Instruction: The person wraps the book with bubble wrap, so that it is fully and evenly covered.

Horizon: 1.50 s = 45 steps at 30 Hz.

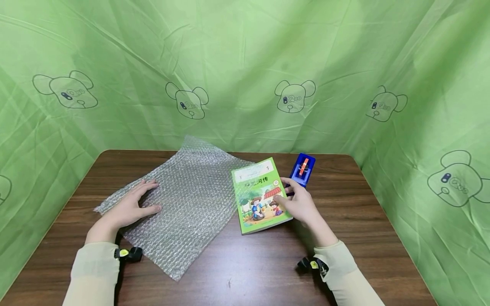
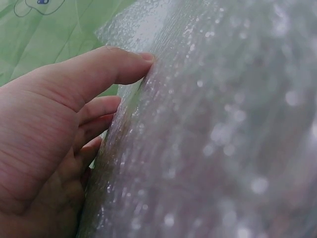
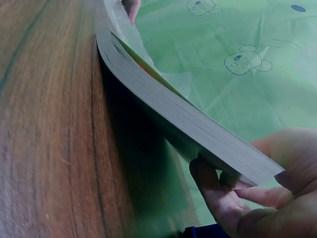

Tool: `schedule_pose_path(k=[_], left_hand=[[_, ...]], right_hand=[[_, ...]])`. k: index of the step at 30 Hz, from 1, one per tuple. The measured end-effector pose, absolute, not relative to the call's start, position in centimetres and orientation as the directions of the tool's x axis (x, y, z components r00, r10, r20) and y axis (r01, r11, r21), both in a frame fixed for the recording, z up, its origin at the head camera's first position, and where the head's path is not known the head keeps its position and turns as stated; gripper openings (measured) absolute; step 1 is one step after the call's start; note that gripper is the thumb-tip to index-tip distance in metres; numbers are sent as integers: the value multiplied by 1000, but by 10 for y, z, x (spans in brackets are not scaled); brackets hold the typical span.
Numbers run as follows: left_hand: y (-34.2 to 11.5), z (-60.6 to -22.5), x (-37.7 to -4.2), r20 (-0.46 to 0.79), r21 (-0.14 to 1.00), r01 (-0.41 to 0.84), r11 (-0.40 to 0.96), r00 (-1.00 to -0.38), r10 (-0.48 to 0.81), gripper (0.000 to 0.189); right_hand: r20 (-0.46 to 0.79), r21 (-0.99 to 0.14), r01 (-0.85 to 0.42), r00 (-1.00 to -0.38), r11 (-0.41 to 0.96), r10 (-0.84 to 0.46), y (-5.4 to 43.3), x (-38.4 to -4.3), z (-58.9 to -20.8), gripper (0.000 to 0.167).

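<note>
A green paperback book [image 1: 260,199] with an illustrated cover is held by my right hand [image 1: 300,204] at its right edge. The thumb lies on the cover and the fingers curl beneath. In the right wrist view the book [image 3: 188,119] tilts, its right side lifted above the table and its far edge low. Under my left hand [image 1: 130,208] a clear sheet of bubble wrap [image 1: 191,204] lies spread out; the hand rests on its left part, fingers extended. The left wrist view shows the thumb and fingertips touching the bubble wrap [image 2: 208,129].
Behind the right hand lies a blue plastic object [image 1: 303,170] with an orange strip; its kind is unclear. Everything lies on a dark wood-grain table [image 1: 356,221]. Green cloth [image 1: 245,55] printed with cartoon heads hangs around the back and sides.
</note>
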<state>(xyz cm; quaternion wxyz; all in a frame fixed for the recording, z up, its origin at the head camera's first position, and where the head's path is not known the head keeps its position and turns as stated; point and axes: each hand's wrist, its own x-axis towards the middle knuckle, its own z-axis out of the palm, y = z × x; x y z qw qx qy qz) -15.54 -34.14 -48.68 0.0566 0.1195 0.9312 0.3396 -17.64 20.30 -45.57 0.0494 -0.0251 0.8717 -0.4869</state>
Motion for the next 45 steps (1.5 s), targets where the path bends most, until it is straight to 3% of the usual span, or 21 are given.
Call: schedule_pose_path(k=[10, 19, 26, 45], left_hand=[[-342, -488, -155, -24, 639, 188, 746, -964, 264, 88], [-342, -488, -156, -31, 638, 183, 748, -965, 262, 89], [-342, -489, -157, -43, 631, 179, 755, -963, 265, 90], [-342, -485, -155, -54, 633, 170, 755, -963, 262, 90]], right_hand=[[8, -871, -59, -994, 488, -105, 209, -176, -445, 59], [-118, -882, 37, -982, 469, -144, 218, -172, -436, 63], [-137, -902, 58, -978, 428, -157, 219, -174, -435, 58], [28, -843, -83, -993, 532, -111, 242, -170, -398, 56]])
